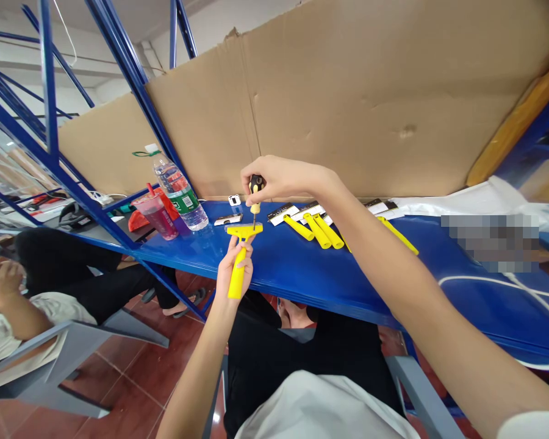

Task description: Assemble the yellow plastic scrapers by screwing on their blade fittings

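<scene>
My left hand (227, 266) is closed around a yellow scraper (236, 279), its handle pointing down towards me and its wide head up. Above it, my right hand (274, 175) grips a screwdriver (255, 208) with a black and yellowish handle. The screwdriver stands upright, and its shaft meets the right part of the scraper's head; the exact tip contact is too small to make out. Several more yellow scrapers (318, 233) lie on the blue table to the right, beside black-and-white cards (281, 213). My right forearm hides part of that row.
A water bottle (183, 198) and a pink cup (158, 213) stand left on the blue table (293, 274). A small white object (234, 200) and a flat packet (229, 219) lie behind the scraper. Cardboard (348, 103) backs the table. Another person (9, 292) sits at left.
</scene>
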`<state>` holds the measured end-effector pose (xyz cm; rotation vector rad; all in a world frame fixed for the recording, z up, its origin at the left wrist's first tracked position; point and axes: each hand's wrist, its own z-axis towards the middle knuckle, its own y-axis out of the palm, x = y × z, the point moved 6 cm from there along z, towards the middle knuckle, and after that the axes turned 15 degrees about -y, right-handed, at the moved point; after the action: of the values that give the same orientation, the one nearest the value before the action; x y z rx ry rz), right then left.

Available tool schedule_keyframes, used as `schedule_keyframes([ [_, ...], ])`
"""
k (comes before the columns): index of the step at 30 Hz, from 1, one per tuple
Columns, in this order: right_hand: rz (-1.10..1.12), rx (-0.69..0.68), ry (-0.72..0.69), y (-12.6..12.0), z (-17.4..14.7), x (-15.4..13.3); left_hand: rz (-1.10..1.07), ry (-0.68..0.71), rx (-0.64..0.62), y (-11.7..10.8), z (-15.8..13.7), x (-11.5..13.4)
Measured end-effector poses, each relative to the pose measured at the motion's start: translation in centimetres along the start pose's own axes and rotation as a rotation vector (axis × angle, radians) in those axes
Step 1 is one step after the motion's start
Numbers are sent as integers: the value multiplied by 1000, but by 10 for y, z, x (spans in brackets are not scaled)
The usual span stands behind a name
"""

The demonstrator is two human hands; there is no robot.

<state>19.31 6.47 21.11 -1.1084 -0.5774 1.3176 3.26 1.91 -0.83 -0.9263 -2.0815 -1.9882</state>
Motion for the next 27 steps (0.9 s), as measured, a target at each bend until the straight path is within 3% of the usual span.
schedule_keyframes([
  [9, 88, -17, -31, 6, -7, 3, -6, -29, 11, 2, 0, -1],
  [27, -45, -1, 61, 13, 9, -6, -25, -12, 60, 6, -2, -2],
])
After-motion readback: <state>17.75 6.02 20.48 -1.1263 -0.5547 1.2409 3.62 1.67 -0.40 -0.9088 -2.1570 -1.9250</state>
